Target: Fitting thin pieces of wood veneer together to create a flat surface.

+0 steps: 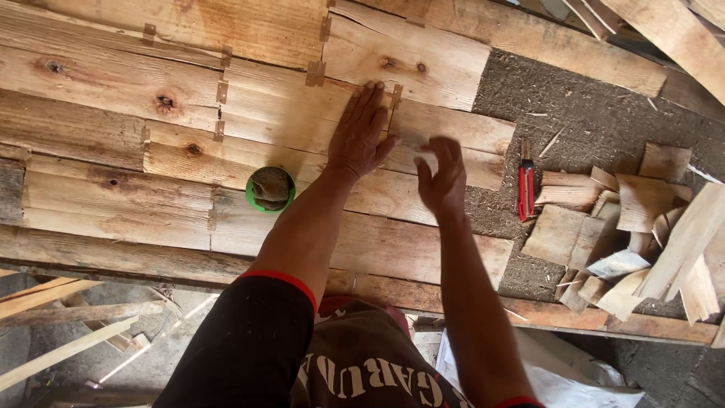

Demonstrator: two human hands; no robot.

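The wooden panel lies flat across the bench, rough pale boards w/ dark knots, butted edge to edge and pinned at the seams by small metal joiner plates. Left hand is spread flat on the boards near the panel's right end, fingers open, palm down, gripping nothing. Right hand hovers just beside it over the same boards, fingers loosely curled; it's motion-blurred, so can't tell whether it pinches anything small.

Round green-rimmed tub sits on the panel just left of the left forearm, something brownish inside, can't make out what. Right of the panel: dark sawdust-strewn surface, a red-handled cutter lying on it, then a heap of wood offcuts further right. More planks lean in at top right, cut off by the edge.

Lower down, the person's black sleeve w/ red trim hides part of the bench front. Loose slats lie on the floor lower left.
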